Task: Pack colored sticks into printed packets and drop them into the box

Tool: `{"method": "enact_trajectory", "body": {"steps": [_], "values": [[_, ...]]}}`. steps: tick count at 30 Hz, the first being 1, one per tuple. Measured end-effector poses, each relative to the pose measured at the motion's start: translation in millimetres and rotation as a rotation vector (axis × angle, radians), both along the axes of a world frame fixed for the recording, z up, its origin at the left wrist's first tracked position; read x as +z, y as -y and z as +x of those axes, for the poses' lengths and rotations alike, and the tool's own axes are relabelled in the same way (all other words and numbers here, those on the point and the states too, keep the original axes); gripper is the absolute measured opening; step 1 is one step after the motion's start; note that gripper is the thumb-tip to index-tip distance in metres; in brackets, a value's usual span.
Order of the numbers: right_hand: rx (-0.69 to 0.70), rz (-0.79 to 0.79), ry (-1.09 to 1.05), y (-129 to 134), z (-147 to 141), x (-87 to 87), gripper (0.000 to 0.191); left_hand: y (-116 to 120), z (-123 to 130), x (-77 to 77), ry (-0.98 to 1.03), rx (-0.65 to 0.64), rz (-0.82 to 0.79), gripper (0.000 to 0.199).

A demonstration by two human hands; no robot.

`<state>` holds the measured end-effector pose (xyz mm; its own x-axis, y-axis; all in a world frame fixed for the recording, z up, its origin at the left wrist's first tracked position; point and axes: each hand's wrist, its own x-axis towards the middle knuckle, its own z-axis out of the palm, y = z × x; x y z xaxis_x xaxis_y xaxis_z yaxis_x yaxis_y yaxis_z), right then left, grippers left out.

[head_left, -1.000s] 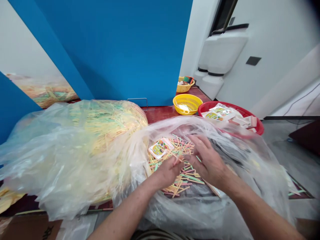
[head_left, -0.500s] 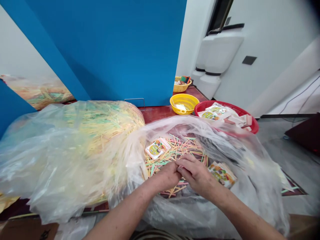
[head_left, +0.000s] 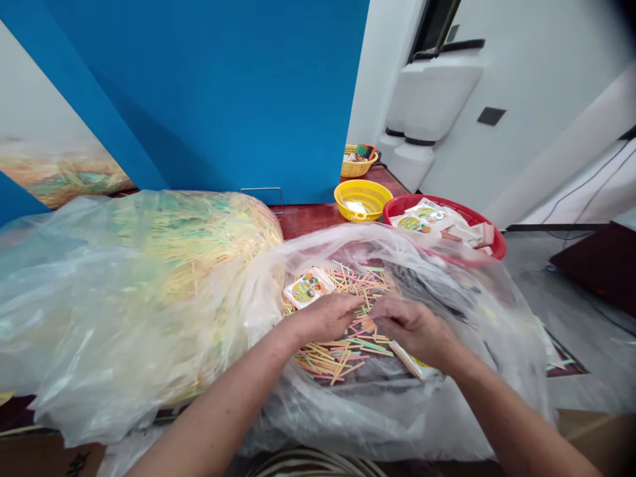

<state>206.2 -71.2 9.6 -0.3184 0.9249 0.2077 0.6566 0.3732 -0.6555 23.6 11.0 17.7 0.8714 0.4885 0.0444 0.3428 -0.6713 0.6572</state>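
Two bare hands work over a pile of thin coloured sticks [head_left: 345, 351] inside a clear plastic bag [head_left: 397, 417], and they have drawn apart since the earlier frame: half a second ago their fingers met at the middle of the pile, while now a narrow strip of sticks shows between them. The left hand [head_left: 325, 318] lies palm down with its fingers reaching toward the right, over the upper edge of the pile. The right hand [head_left: 415, 331] has its fingers bunched and curled just above the sticks; whether either hand grips a stick is hidden. A card stack [head_left: 407, 361] that lay clear beside the right hand before now shows only as a pale edge below that hand. The sticks lie flat and criss-crossed in pink, green, yellow and orange at lower centre, with a printed card [head_left: 309, 288] resting on them at the upper left of the pile. Left of this, a second bag [head_left: 199, 245] bulges with similar sticks. At upper right, a red basin [head_left: 489, 242] holds printed packets [head_left: 422, 218], and two yellow baskets [head_left: 362, 200] stand behind it on a reddish bench [head_left: 308, 218] before a blue wall [head_left: 199, 86].
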Motion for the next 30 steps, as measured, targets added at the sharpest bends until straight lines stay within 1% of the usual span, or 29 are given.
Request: {"method": "enact_trajectory", "body": {"steps": [2, 4, 6, 8, 12, 15, 16, 17, 18, 19, 21, 22, 23, 24, 26, 27, 29, 30], "values": [[0.022, -0.036, -0.114, -2, 4, 10.2, 0.015, 5, 4, 0.5, 0.057, -0.060, -0.120, 0.027], [0.038, -0.103, -0.172, -4, 6, 15.6, 0.014, 5, 3, 2.7, 0.063, -0.062, -0.244, 0.025], [0.032, -0.141, -0.206, -6, 5, 16.4, 0.014, 3, -3, 5.2, 0.068, -0.055, -0.391, 0.023], [0.037, -0.126, -0.200, -8, 0, 15.2, 0.014, 2, -10, 6.4, 0.058, -0.043, -0.504, 0.021], [0.091, -0.028, -0.128, -10, -10, 17.2, 0.016, 2, -14, 3.7, 0.061, 0.078, -0.519, 0.018], [0.129, -0.006, -0.101, -7, -8, 25.5, 0.019, 3, -16, 0.4, 0.058, 0.126, -0.646, 0.016], [0.129, -0.002, -0.094, -6, -4, 28.0, 0.019, 4, -18, -0.2, 0.046, 0.146, -0.655, 0.016], [0.116, 0.009, -0.082, -5, 1, 29.5, 0.020, 6, -21, -0.5, 0.021, 0.168, -0.610, 0.015], [0.090, 0.026, -0.057, -4, 6, 29.3, 0.020, 7, -25, -0.6, -0.024, 0.188, -0.515, 0.015], [0.056, 0.041, -0.009, -3, 11, 26.9, 0.020, 9, -29, -0.4, -0.086, 0.188, -0.388, 0.015], [0.010, 0.033, 0.148, -2, 19, 15.6, 0.021, 12, -38, 0.4, -0.215, 0.143, -0.115, 0.015], [0.004, -0.001, 0.239, -2, 20, 7.7, 0.021, 11, -41, 0.9, -0.272, 0.140, -0.004, 0.016], [0.003, -0.047, 0.315, -2, 20, -0.5, 0.022, 8, -43, 1.1, -0.325, 0.172, 0.086, 0.018], [0.000, -0.094, 0.350, -3, 18, -7.7, 0.023, 2, -44, 1.0, -0.374, 0.239, 0.161, 0.021], [-0.033, -0.140, 0.302, -5, 15, -16.5, 0.023, -14, -42, -0.5, -0.484, 0.448, 0.272, 0.028], [-0.061, -0.131, 0.255, -8, 14, -17.5, 0.022, -24, -40, -2.1, -0.533, 0.538, 0.307, 0.031], [-0.121, -0.096, 0.125, -13, 15, -14.7, 0.020, -42, -34, -6.5, -0.596, 0.636, 0.305, 0.037], [-0.147, -0.100, 0.045, -15, 17, -12.5, 0.019, -49, -32, -9.1, -0.615, 0.658, 0.262, 0.040]]}}
